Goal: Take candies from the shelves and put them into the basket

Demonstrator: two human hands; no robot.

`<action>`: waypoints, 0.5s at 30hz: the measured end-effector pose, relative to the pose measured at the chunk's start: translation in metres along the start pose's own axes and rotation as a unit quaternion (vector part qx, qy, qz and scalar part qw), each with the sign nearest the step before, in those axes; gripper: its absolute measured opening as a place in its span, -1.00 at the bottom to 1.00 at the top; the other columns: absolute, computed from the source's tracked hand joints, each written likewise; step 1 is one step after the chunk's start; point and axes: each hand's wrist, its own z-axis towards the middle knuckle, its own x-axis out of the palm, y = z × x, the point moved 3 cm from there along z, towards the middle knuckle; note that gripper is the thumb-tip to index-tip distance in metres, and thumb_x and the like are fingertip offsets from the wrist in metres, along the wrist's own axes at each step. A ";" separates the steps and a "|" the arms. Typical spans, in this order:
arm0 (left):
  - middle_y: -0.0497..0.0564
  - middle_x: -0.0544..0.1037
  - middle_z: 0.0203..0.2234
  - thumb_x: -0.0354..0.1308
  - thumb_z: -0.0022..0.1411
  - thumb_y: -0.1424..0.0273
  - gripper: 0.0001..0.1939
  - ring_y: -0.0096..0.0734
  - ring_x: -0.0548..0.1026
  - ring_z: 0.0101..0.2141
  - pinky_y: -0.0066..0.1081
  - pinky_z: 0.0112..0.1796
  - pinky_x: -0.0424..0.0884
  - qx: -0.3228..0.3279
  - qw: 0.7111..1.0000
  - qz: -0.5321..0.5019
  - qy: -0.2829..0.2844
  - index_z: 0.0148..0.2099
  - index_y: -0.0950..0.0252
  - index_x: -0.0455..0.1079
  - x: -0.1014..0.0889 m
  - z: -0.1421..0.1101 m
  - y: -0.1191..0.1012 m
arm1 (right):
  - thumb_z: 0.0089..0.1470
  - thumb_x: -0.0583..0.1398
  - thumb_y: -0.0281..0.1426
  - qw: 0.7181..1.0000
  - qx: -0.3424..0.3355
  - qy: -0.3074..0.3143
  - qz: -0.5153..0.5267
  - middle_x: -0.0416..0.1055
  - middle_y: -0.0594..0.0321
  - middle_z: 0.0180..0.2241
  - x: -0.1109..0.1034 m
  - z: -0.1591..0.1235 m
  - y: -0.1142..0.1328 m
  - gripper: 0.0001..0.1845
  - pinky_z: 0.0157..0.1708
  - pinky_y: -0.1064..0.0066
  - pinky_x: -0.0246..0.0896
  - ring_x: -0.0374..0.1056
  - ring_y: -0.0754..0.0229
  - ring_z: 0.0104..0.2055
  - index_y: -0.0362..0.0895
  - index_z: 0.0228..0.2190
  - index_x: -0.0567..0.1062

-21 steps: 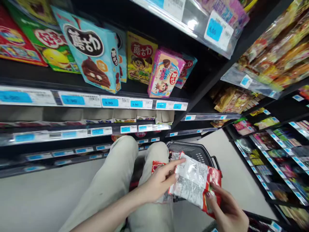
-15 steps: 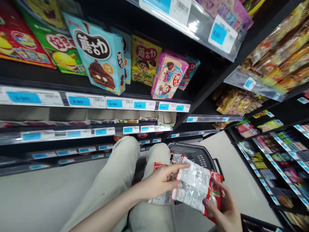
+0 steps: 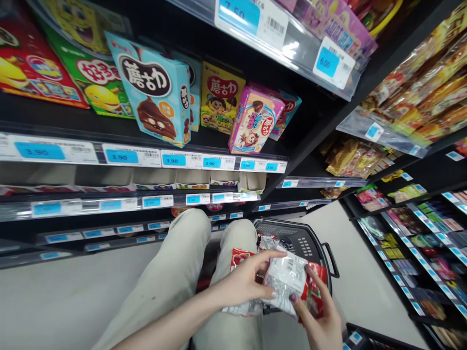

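Note:
A red and silver-white snack bag (image 3: 286,279) is held between both hands above my lap, its printed back with a barcode facing up. My left hand (image 3: 250,279) is closed on the bag's left edge, thumb and fingers pinching it. At the red right end, my right hand (image 3: 315,306) grips it with the thumb on top and fingers along the far side. A second red and white bag (image 3: 239,257) rests on my right knee, partly hidden under my left hand and forearm. Just beyond the hands stands a black shopping basket (image 3: 306,238) with several packets in it.
Ahead is a black shelf with snack boxes, including a light-blue box (image 3: 153,92) and a pink box (image 3: 255,119). Price tags (image 3: 122,155) line its edges. Hanging bread bags (image 3: 419,92) fill the right shelf. Another stocked rack (image 3: 412,243) stands at far right.
My right hand has moved left, closer to my left hand, and the held bag looks shorter and more bunched. The view has shifted slightly.

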 end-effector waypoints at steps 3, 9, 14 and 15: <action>-0.05 0.39 -0.36 0.17 -0.07 0.62 -0.31 -0.49 0.34 -0.40 -0.49 -0.37 0.27 0.011 0.997 0.071 -0.019 0.14 0.18 0.19 -0.001 0.000 0.000 | -0.04 0.24 -0.18 0.960 -0.176 -0.073 -0.204 0.03 -0.09 0.16 -0.005 0.004 0.013 -0.51 -0.15 -0.05 0.22 0.17 -0.27 0.05 -0.12 -0.08 0.43; -0.01 0.42 -0.23 0.13 -0.02 0.58 -0.28 -0.43 0.36 -0.36 -0.46 -0.35 0.29 -0.012 0.988 0.153 0.017 0.20 0.11 0.12 0.001 -0.006 -0.004 | 0.07 0.20 -0.40 0.845 -0.440 0.027 -0.302 0.41 0.08 -0.11 0.008 0.003 0.047 -0.69 -0.07 0.03 0.16 0.19 -0.11 0.03 -0.13 -0.11 0.42; 0.06 0.39 -0.06 0.09 0.06 0.55 -0.09 -0.35 0.39 -0.20 -0.36 -0.17 0.31 0.003 0.986 0.156 0.067 0.32 0.09 -0.34 0.001 -0.009 -0.001 | 0.11 0.15 -0.42 0.840 -0.449 0.067 -0.298 0.46 0.10 -0.21 0.012 0.010 0.055 -0.78 -0.13 0.18 0.26 0.28 0.02 -0.05 -0.18 -0.17 0.44; 0.05 0.41 -0.07 0.08 0.08 0.54 -0.06 -0.36 0.39 -0.20 -0.36 -0.16 0.31 -0.002 0.985 0.160 0.067 0.32 0.11 -0.44 0.000 -0.009 0.000 | 0.12 0.15 -0.43 0.837 -0.456 0.069 -0.296 0.47 0.11 -0.25 0.011 0.011 0.056 -0.79 -0.15 0.22 0.27 0.30 0.04 -0.08 -0.20 -0.18 0.45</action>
